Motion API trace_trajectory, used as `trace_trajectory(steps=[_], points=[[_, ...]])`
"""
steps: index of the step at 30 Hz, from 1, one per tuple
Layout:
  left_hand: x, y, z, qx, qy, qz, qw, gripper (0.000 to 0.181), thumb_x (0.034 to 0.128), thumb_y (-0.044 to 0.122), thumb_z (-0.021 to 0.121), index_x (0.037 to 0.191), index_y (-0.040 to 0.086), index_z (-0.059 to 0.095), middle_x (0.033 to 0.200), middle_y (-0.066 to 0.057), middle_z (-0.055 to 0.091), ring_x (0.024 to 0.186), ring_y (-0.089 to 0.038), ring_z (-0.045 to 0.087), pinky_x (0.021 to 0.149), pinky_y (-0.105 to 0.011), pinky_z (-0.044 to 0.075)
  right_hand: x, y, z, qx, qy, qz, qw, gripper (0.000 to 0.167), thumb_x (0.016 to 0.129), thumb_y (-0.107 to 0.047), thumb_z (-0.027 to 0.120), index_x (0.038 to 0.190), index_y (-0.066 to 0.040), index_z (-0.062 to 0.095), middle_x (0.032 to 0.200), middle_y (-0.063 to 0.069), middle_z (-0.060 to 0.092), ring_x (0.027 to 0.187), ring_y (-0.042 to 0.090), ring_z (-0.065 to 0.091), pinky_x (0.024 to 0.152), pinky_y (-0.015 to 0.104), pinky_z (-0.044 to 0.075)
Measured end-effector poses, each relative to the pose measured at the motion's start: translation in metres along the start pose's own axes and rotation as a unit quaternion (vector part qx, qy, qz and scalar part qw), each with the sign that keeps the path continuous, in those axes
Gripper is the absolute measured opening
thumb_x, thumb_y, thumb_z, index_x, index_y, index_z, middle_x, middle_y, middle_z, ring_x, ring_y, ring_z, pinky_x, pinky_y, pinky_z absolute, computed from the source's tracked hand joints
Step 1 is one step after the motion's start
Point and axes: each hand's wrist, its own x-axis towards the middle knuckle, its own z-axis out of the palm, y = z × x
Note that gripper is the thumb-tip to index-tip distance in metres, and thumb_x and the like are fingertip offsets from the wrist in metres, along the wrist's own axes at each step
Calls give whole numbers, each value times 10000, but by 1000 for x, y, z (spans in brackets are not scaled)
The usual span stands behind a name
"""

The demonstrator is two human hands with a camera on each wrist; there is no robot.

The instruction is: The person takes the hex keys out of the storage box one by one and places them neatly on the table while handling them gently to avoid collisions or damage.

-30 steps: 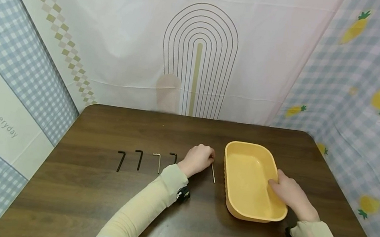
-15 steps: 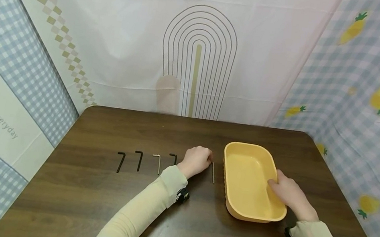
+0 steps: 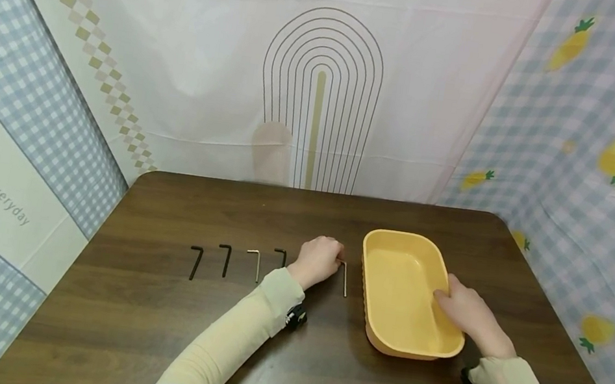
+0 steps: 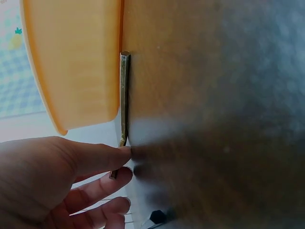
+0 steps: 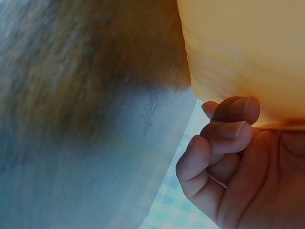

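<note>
My left hand (image 3: 318,261) pinches the short arm of a brass-coloured Allen key (image 3: 345,281) between thumb and index finger. In the left wrist view that Allen key (image 4: 125,95) lies along the table beside the tub wall, its long arm pointing away from the fingers. My right hand (image 3: 468,310) grips the right rim of a yellow plastic tub (image 3: 405,297), thumb inside and fingers curled under the rim outside. The tub's visible inside is bare. To the left stand in a row two black Allen keys (image 3: 196,263), a brass one (image 3: 256,265) and another black one (image 3: 282,255), partly hidden by the left sleeve.
The dark wooden table (image 3: 270,370) carries everything. A printed cloth (image 3: 212,73) hangs behind its far edge, with checked cloth at both sides. In the left wrist view a dark hexagonal end (image 4: 157,217) shows near the bottom.
The pinched Allen key has turned slightly, its lower end shifting a little left, and its short arm shows more. Both hands and the tub stay nearly where they were.
</note>
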Motion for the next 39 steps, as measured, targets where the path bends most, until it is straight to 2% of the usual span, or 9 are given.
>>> trace_trajectory(steps=[10,17,25,32,39], points=[[1,-2,0,1,10,11,10000,72,885,122,706,847,173,740,885,14,692,845,-190,681,648,-372,552,2,1,1,39,-11,-36,10000,634,1058,-240,420,1466,197,210,1095,307,640,762,206,675,701,430,548],[1,-3,1,-30,-39,16,10000,83,893,116,696,832,167,720,876,8,675,836,-190,671,645,-368,544,2,1,2,121,-13,-30,9999,588,1051,-235,413,1445,172,255,999,229,660,711,189,660,661,394,537],[-1,-2,-1,-16,-165,-46,9999,86,910,110,675,859,165,719,895,4,667,857,-190,669,656,-369,544,2,0,1,89,-47,31,9999,637,1056,-241,412,1467,197,201,1091,309,635,743,198,668,692,416,545],[-2,-2,-1,-24,-295,-63,9995,102,924,104,673,836,157,677,859,4,626,806,-172,639,620,-340,517,3,-1,4,162,-26,6,9999,583,1050,-226,418,1446,169,254,953,196,668,680,188,657,638,383,537],[1,-3,0,66,-267,-124,9995,114,926,112,676,825,163,658,854,10,617,799,-167,635,610,-334,511,7,-1,2,-157,112,-55,9998,586,1050,-241,429,1425,183,281,991,241,657,709,198,652,669,422,532]])
